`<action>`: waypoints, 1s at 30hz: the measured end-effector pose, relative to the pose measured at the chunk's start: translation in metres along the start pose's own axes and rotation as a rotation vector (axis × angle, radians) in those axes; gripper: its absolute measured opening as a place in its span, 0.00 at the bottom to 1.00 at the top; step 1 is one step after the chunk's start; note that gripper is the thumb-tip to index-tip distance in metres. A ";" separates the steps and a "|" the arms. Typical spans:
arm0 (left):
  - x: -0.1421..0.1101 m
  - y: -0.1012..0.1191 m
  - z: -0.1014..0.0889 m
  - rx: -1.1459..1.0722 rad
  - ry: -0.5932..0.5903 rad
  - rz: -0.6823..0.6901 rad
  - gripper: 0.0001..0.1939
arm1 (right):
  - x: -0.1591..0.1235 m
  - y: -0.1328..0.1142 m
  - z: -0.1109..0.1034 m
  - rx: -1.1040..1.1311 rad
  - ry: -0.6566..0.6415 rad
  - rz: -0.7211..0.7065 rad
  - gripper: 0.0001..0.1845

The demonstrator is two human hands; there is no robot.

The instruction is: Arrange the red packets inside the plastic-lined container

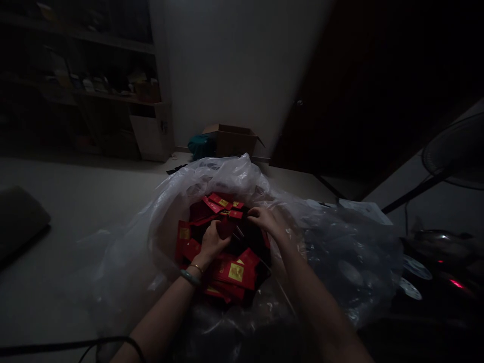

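Down inside the clear plastic bag (242, 170), the left hand (212, 243) is pinching a dark red packet (226, 228) between thumb and fingers, that packet sitting between both hands! Opposite, the right hand (263, 220) is holding a curled pose, its grip too dark to tell. Gold-marked packets (226, 271) are lying heaped around them.

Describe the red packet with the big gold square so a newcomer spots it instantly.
Find the large translucent plastic bag at centre, with red packets inside. Look right of the green bangle. The target packet there shows the largest, brightest gold square in the pile.
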State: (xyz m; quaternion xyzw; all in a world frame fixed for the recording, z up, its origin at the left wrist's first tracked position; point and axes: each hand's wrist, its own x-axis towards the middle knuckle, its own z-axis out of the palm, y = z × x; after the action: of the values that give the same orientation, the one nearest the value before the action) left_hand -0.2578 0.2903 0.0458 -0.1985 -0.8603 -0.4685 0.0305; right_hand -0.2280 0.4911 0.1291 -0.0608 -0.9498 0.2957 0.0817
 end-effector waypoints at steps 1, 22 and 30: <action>0.000 0.000 0.000 -0.002 -0.001 -0.005 0.24 | -0.003 -0.002 0.004 0.007 0.006 -0.051 0.10; 0.004 -0.004 -0.001 -0.207 -0.130 -0.057 0.24 | -0.004 -0.029 0.044 0.040 0.086 -0.124 0.07; 0.009 -0.010 0.003 -0.552 -0.270 -0.153 0.21 | -0.002 -0.036 0.038 0.111 0.078 -0.125 0.08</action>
State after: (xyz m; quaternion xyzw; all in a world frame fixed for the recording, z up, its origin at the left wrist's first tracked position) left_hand -0.2690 0.2908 0.0382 -0.1944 -0.7094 -0.6547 -0.1743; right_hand -0.2354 0.4408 0.1187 -0.0085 -0.9301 0.3396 0.1401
